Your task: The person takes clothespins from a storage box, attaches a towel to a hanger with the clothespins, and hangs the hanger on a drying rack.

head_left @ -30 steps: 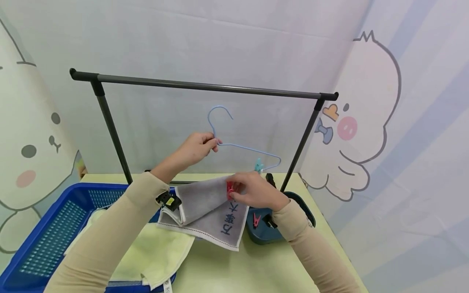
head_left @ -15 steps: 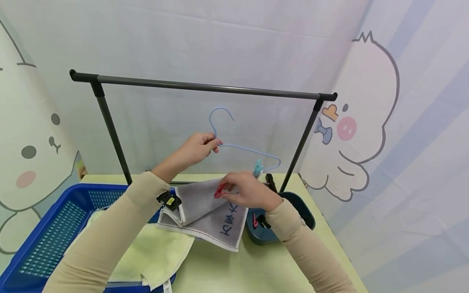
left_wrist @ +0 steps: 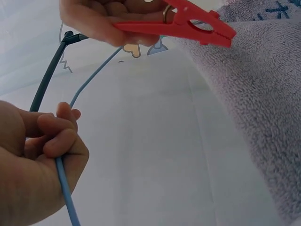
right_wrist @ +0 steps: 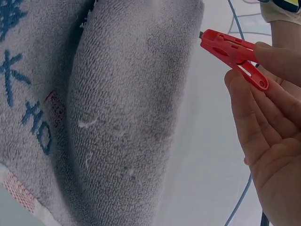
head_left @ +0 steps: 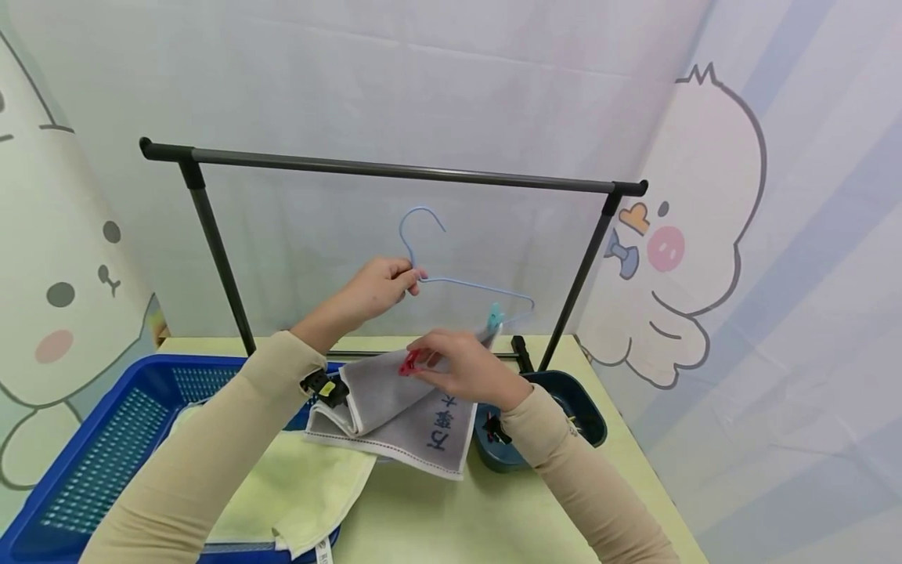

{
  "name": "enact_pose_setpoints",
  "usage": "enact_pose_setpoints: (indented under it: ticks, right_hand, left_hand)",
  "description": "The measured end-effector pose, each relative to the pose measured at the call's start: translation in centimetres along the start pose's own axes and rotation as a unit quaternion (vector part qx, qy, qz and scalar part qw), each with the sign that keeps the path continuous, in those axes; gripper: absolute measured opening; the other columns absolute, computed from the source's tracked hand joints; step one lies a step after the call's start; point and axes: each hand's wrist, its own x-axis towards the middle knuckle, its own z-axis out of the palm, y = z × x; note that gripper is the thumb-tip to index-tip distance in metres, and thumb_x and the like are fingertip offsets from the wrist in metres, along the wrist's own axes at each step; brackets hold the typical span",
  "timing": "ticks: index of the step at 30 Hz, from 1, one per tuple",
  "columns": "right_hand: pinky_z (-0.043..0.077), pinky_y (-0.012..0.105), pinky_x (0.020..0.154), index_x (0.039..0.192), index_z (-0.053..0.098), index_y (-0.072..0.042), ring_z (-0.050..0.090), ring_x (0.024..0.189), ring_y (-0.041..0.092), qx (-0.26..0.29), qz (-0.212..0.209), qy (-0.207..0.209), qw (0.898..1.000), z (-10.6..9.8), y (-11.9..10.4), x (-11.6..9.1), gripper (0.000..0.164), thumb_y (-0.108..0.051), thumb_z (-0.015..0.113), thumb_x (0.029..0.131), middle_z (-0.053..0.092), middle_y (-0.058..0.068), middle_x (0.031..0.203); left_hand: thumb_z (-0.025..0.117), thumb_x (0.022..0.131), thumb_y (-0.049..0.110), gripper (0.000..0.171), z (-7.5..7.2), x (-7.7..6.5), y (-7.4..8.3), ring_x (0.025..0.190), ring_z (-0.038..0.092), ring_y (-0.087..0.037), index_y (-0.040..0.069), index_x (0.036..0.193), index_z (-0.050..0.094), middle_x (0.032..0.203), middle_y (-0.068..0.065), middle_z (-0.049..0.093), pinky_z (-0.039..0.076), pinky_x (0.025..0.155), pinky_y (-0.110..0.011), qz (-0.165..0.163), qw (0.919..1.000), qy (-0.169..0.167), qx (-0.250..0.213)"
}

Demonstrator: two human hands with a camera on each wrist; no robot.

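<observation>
Holding the blue hanger [head_left: 474,284] just under its hook in the curled fingers of the left hand [head_left: 373,290], below the rack's crossbar [head_left: 395,168]. Pinching a red clothespin [head_left: 409,362] by its handles between thumb and fingers of the right hand [head_left: 461,368], with jaws looking nearly together. Close to the gray towel [head_left: 395,384], but impossible to tell whether touching. As for the towel, hanging below the hanger over the middle of the table [head_left: 423,517], between the blue basket [head_left: 92,439] by the left edge and the dark bin [head_left: 503,458] by the right edge, toward the far corner. Clipped at the upper right by a teal clothespin [head_left: 495,316], the only fastening in sight.

Most at risk, probably: a sideways slide of the towel, from hanging on one visible clip. Could also swing or tilt the hanger, through gripping only at the neck with weight on one side. Might catch just one layer, because of the fold toward the towel's left side. Might lose the red clothespin through an off-centre squeeze. Could drag the yellow cloth [head_left: 303,486] off the basket's right rim, given the overlap with the towel's lower left corner, or bump the bin with the low right forearm
</observation>
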Motion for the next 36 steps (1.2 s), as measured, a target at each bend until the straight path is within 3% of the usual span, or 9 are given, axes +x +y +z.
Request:
enact_pose_setpoints:
  ticks: [6, 11, 21, 32, 36]
  right_hand:
    - [0.048, 0.018, 0.074, 0.106, 0.064, -0.004, 0.063, 0.083, 0.008, 0.001, -0.018, 0.003, 1.0, 0.2, -0.1, 0.1, 0.026, -0.003, 0.073, 0.082, 0.065, 0.004, 0.097]
    - [0.049, 0.018, 0.072, 0.103, 0.066, -0.005, 0.063, 0.082, 0.008, -0.006, -0.038, 0.005, 0.999, 0.3, -0.1, 0.1, 0.023, -0.003, 0.074, 0.081, 0.065, 0.004, 0.096]
    - [0.049, 0.017, 0.071, 0.099, 0.069, -0.004, 0.063, 0.083, 0.006, -0.013, -0.068, 0.018, 0.997, 0.6, -0.5, 0.4, 0.023, 0.001, 0.076, 0.078, 0.068, 0.003, 0.093]
    - [0.047, 0.014, 0.074, 0.098, 0.07, -0.005, 0.063, 0.086, 0.005, -0.011, -0.088, 0.016, 0.996, 1.0, -0.8, 1.0, 0.02, 0.001, 0.075, 0.079, 0.069, 0.003, 0.095]
    - [0.047, 0.015, 0.074, 0.099, 0.07, -0.005, 0.063, 0.086, 0.005, -0.018, -0.089, 0.012, 0.996, 1.0, -1.0, 1.2, 0.02, -0.001, 0.074, 0.08, 0.069, 0.002, 0.096]
  left_hand:
    - [0.041, 0.103, 0.025, 0.029, 0.0, -0.1, -0.3, 0.061, 0.034, -0.019, 0.003, 0.099, 0.06, 0.076, -0.007, 0.047, 0.03, 0.058, -0.029, -0.007, 0.9998, -0.008, -0.017]
    - [0.04, 0.103, 0.023, 0.029, 0.2, 0.0, -0.4, 0.06, 0.034, -0.018, 0.002, 0.093, 0.058, 0.075, -0.007, 0.047, 0.029, 0.057, -0.028, -0.018, 0.9991, -0.004, -0.038]
    - [0.037, 0.104, 0.02, 0.031, 0.6, -0.3, -0.2, 0.058, 0.033, -0.017, 0.002, 0.087, 0.055, 0.107, -0.011, 0.058, 0.029, 0.057, -0.027, -0.026, 0.9983, -0.003, -0.052]
    - [0.036, 0.104, 0.019, 0.029, 0.7, -0.2, -0.1, 0.058, 0.033, -0.015, 0.001, 0.093, 0.055, 0.096, -0.009, 0.056, 0.028, 0.056, -0.025, -0.031, 0.9978, -0.004, -0.059]
    - [0.037, 0.104, 0.019, 0.028, 0.6, -0.4, 0.0, 0.059, 0.033, -0.016, 0.001, 0.093, 0.055, 0.1, -0.009, 0.057, 0.029, 0.057, -0.025, -0.034, 0.9977, -0.005, -0.059]
